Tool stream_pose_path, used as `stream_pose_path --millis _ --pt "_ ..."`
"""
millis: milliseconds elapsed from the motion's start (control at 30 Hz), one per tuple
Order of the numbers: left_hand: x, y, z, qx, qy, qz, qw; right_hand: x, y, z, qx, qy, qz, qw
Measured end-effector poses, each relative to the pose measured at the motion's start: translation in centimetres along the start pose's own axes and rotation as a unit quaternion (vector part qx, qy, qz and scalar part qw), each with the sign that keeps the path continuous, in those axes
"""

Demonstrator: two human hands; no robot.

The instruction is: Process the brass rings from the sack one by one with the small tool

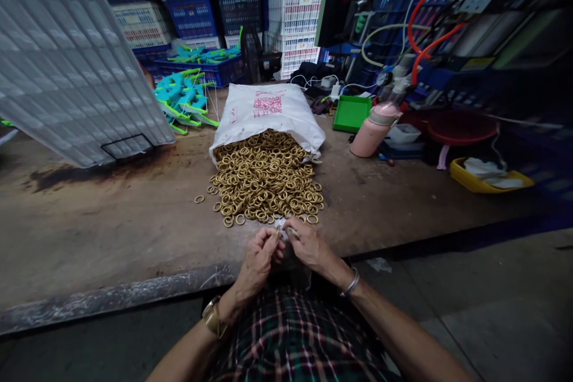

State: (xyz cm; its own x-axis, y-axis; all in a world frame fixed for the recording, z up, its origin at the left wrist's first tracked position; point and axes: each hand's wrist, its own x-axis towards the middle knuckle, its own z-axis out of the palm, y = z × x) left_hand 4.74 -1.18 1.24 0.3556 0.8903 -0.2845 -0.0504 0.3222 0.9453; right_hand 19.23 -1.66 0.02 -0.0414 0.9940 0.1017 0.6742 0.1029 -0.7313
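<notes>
A heap of gold-coloured rings spills toward me from the mouth of a white sack with red print. Just in front of the heap, at the table's near edge, my left hand pinches a gold-coloured ring between thumb and fingers. Close beside it, my right hand is closed, its fingertips around a small thin object whose kind I cannot make out. A crumpled bit of clear plastic shows between the hands.
At the left stands a ribbed translucent panel, near turquoise-and-green plastic parts. A green tray, a pink bottle and a yellow basket are on the right. Stacked crates line the back.
</notes>
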Motion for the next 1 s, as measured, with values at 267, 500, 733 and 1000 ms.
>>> stream_pose_path --millis 267,500,733,1000 --pt "-0.2 0.2 0.1 0.043 0.015 0.053 0.998 -0.6 -0.5 0.3 -0.161 -0.061 -0.066 0.983" --pt "-0.4 0.4 0.1 0.061 0.026 0.047 0.997 -0.6 -0.7 0.5 -0.193 -0.06 -0.058 0.978" --pt "-0.6 0.4 0.0 0.058 0.031 0.041 0.997 -0.7 -1.4 0.7 -0.214 -0.066 -0.023 0.974" --pt "-0.7 0.0 -0.1 0.044 0.03 0.032 0.998 -0.8 -2.0 0.8 -0.233 -0.096 -0.007 0.968"
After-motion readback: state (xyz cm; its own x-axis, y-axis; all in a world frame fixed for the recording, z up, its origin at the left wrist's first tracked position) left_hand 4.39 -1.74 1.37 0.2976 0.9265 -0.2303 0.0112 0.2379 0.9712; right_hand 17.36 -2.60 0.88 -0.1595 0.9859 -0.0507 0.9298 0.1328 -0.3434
